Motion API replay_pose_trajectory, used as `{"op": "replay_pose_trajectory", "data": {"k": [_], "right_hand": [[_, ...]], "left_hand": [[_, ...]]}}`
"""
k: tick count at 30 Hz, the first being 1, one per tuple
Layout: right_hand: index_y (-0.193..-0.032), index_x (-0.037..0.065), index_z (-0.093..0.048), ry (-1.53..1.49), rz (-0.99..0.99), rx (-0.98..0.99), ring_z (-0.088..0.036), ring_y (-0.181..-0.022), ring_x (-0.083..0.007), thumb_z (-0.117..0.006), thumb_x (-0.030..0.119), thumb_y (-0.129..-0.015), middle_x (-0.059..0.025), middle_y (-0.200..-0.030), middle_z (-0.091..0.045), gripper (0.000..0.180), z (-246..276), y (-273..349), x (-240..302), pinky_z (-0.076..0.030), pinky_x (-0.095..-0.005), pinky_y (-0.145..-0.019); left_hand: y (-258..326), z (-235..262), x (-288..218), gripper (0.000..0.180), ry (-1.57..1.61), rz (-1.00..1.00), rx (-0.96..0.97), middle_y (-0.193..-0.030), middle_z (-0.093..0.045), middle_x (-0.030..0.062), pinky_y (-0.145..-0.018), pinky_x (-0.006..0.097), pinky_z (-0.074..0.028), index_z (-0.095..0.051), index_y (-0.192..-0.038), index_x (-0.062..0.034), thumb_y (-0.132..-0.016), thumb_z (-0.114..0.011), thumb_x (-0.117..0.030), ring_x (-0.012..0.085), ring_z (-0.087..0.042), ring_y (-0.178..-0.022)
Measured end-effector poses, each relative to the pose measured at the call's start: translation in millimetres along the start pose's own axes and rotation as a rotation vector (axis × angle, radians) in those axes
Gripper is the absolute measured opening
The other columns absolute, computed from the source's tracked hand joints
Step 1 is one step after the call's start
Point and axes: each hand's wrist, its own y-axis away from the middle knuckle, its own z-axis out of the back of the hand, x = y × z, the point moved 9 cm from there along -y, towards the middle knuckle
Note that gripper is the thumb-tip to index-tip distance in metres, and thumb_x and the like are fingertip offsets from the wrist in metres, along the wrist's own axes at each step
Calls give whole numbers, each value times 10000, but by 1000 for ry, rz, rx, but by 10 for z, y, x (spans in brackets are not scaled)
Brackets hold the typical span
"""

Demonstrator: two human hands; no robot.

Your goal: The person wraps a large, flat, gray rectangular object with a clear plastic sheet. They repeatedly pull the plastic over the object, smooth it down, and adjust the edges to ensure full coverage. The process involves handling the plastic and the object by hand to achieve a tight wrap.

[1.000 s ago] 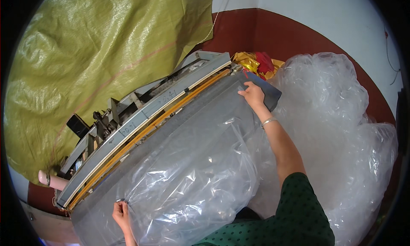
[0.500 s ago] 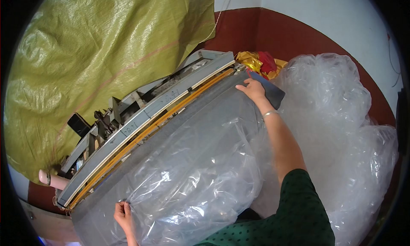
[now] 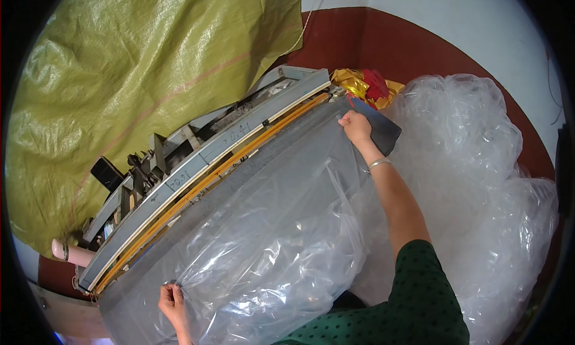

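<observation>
In the head view, a clear plastic sheet (image 3: 281,225) lies over the grey worktop (image 3: 386,129), in front of the person's body. Its long axis slants from lower left to upper right, and its far edge runs roughly alongside a long grey metal frame (image 3: 179,180). The far strip of the sheet lies fairly smooth; the part nearer the body is loose, creased and shiny, bunching toward the lower edge.

Beyond the sheet, orange strips (image 3: 239,154) run the length of the frame on its near side, and the frame bounds the sheet there. A black phone-like device (image 3: 108,174) leans at the frame's far side, and a pink cylinder (image 3: 75,253) juts out by its left end. A yellow-green woven cover (image 3: 150,75) hangs behind. Past the frame's right end sits a gold and red bundle (image 3: 366,85). A big heap of clear plastic (image 3: 461,165) fills the right side, and the right forearm (image 3: 395,201), with a bracelet (image 3: 378,163) at the wrist, passes between the sheet and the heap.

The left hand (image 3: 172,305) is closed, thumb and fingers pinching the sheet near its lower left. The right hand (image 3: 356,127) is at the upper right, its fingers curled and thumb drawn in, pinching the sheet near the worktop's dark corner.
</observation>
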Motion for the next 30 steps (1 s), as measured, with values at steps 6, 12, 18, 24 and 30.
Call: {"op": "replay_pose_trajectory", "data": {"k": [6,12,18,24,30], "right_hand": [[-831,91,-628,74,-82,-40,-611,-834,-280,-676,223,-752,-121,-828,-643,161,24,-33,47,-469,-377,-719],[-906,71,-642,319,-171,29,-613,-881,-281,-640,274,-764,-109,-903,-644,248,-189,-236,-19,-482,-372,-757],[-916,20,-574,489,259,-274,-600,-847,-314,-483,118,-830,-143,-880,-612,159,-309,40,527,-493,-410,-706],[-987,59,-413,371,154,-92,-567,-905,-400,-451,132,-856,-224,-945,-594,155,-243,-184,22,-436,-481,-742],[-977,38,-426,349,203,-53,-551,-928,-412,-407,167,-890,-241,-960,-586,157,-531,-180,177,-422,-489,-747]], "left_hand": [[-39,30,162,134,-79,-35,64,-621,-439,-45,-490,176,-291,-508,-748,-18,-850,-577,-71,31,-364,-548],[233,-11,-271,95,499,278,275,-641,-472,-13,-528,203,-390,-522,-810,-29,-806,-613,-55,67,-458,-536],[881,346,-412,164,-197,217,808,-670,-562,8,-561,260,-459,-560,-908,-13,-775,-641,-66,123,-547,-565],[1208,2474,1002,111,-742,569,627,-823,-651,105,-672,321,-480,-643,-836,-47,-739,-613,-92,224,-632,-703],[920,4929,87,114,-1322,287,-420,-795,-632,152,-685,402,-473,-645,-815,-64,-724,-589,-104,312,-608,-809]]}}
